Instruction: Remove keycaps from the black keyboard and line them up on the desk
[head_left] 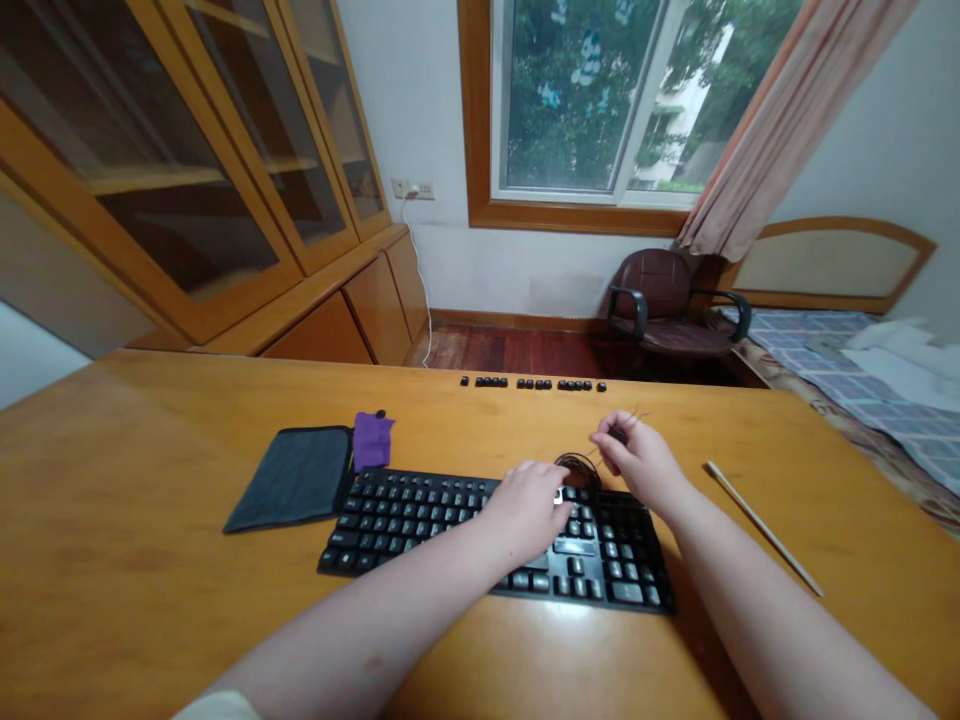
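Observation:
A black keyboard (409, 520) lies on the wooden desk in front of me. My left hand (525, 510) rests palm-down over its upper right part, thumb and fingers apart; a small pale spot shows between them. Just behind the keyboard sits a coil of black cable (579, 462). To the right of that coil, my right hand (634, 455) is raised and pinches a small dark thing with thin wires (618, 433), too small to name surely. Along the desk's far edge stand several loose black keycaps (534, 384) in a row.
A dark grey cloth pouch (292, 478) and a purple cloth (372, 440) lie left of the keyboard. On the right is a thin light stick (761, 526). Beyond the wooden desk (150, 600) are a glass-door cabinet (247, 130), an office chair (664, 310) and a bed (862, 350).

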